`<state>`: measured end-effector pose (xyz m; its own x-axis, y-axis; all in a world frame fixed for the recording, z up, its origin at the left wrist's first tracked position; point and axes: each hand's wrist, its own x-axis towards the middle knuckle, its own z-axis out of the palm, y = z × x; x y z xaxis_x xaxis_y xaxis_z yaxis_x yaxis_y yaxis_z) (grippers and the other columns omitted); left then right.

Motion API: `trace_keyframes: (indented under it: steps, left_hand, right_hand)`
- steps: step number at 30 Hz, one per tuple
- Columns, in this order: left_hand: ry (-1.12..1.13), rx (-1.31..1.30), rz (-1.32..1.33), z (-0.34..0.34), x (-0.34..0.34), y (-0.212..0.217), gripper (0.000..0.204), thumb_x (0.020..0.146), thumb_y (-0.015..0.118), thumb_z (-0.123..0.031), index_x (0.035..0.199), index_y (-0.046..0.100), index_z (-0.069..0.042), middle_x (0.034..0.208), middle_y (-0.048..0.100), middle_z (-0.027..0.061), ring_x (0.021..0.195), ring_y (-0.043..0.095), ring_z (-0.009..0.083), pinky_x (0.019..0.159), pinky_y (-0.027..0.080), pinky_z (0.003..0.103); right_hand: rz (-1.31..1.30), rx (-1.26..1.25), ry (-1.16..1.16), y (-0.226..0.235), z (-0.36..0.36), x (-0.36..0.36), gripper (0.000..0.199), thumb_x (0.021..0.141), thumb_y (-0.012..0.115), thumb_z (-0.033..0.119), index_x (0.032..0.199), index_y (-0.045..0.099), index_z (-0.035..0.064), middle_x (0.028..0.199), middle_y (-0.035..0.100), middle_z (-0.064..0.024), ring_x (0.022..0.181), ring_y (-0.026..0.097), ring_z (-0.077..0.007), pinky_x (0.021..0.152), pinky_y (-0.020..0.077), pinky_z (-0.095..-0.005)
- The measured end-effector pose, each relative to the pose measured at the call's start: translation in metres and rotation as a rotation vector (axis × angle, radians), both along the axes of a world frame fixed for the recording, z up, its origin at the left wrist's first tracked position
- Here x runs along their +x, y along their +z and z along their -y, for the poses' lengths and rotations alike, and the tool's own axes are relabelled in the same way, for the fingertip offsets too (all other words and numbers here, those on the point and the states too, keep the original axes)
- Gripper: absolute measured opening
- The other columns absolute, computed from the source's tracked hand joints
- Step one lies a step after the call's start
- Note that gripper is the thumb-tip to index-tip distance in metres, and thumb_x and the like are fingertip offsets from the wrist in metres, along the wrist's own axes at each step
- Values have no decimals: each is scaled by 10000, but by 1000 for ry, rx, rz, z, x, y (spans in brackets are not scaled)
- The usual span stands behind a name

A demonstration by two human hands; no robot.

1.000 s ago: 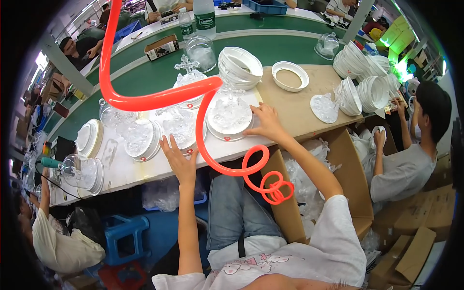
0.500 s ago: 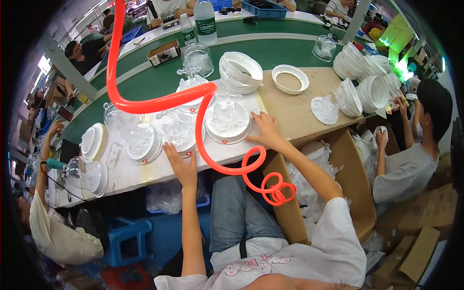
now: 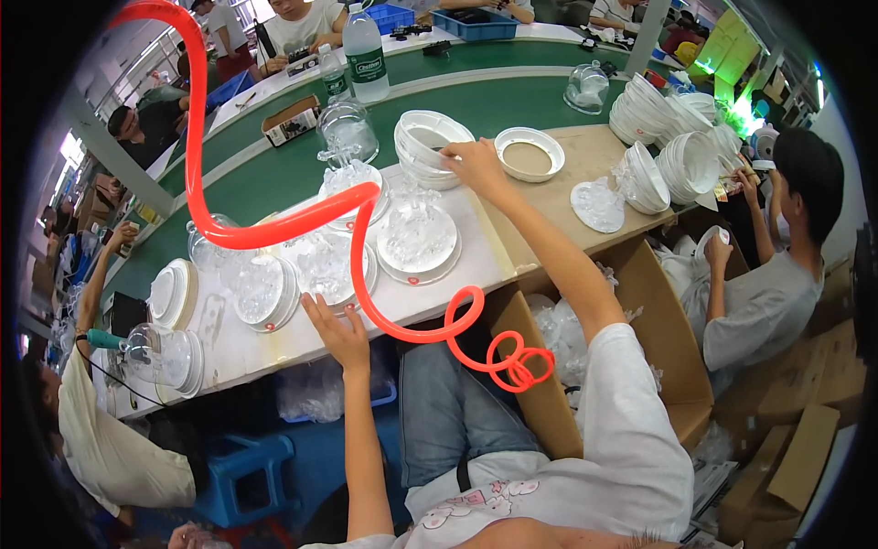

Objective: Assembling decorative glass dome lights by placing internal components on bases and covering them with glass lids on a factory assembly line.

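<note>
My right hand point(image 3: 476, 169) reaches across the table to a stack of white plastic rings point(image 3: 426, 163). Its bent fingertips close on the right rim of the upper ring. My left hand point(image 3: 340, 337) is open, fingers spread, at the table's front edge, holding nothing. Just beyond it lies a round white base with a crumpled clear film top point(image 3: 327, 267). Two similar film-topped bases flank it, one to the right point(image 3: 417, 240) and one to the left point(image 3: 261, 288). A coiled red air hose point(image 3: 274, 236) hangs in front and covers part of the middle base.
A single white ring point(image 3: 529, 154) lies on brown cardboard, near a clear flat disc point(image 3: 597, 205) and stacks of white bowls point(image 3: 688, 169). An open carton point(image 3: 675, 339) with clear bags stands right of my legs. Co-workers sit at both sides. Bottles point(image 3: 366, 59) stand behind.
My right hand has left the side of the right-hand film-topped base and moved up and away to the ring stack. My left hand has shifted slightly toward me. The view has turned a little.
</note>
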<state>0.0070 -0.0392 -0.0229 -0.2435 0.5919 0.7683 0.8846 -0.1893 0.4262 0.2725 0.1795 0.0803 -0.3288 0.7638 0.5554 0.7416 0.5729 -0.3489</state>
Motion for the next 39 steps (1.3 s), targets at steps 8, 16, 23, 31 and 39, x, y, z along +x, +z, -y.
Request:
trace_keyframes:
  steps: [8, 16, 23, 31, 39]
  left_hand:
    - [20, -10, -83, 2, -11, -8, 551, 831, 503, -20, 1335, 291, 50, 1405, 257, 258, 1323, 239, 411, 1058, 259, 460]
    - [-23, 198, 24, 14, -2, -9, 422, 861, 478, -37, 1256, 363, 60, 1334, 355, 244, 1227, 375, 392, 1025, 299, 455]
    - [-543, -86, 60, -3, 107, 31, 386, 816, 565, -2, 1189, 468, 36, 1222, 463, 211, 1090, 490, 350, 922, 398, 415]
    - [-729, -183, -97, -50, 209, 31, 510, 756, 676, -127, 1227, 493, -61, 1175, 465, 185, 1072, 468, 365, 884, 410, 417]
    - [-892, -363, 60, -77, 197, 29, 278, 653, 706, -29, 896, 572, -13, 1028, 525, 172, 1073, 500, 367, 852, 439, 417]
  right_hand:
    - [-1193, -306, 179, 0, 58, 45, 244, 910, 504, 176, 1106, 541, 35, 963, 570, 1, 876, 517, -67, 784, 389, -237]
    - [-1925, -672, 139, -82, 154, 113, 277, 950, 401, 168, 1157, 495, 11, 1176, 543, -91, 1125, 489, -195, 1011, 354, -393]
    - [-1494, -794, -162, -81, 171, 108, 253, 954, 442, 269, 1014, 508, 33, 1018, 586, -82, 941, 575, -167, 827, 467, -338]
    - [-887, -860, -133, -95, 174, 129, 291, 910, 537, 287, 916, 574, -2, 691, 620, -60, 561, 576, -114, 534, 472, -231]
    - [-511, -354, -385, -78, 179, 145, 410, 793, 670, 301, 1079, 575, 23, 992, 604, -135, 872, 593, -218, 743, 477, -313]
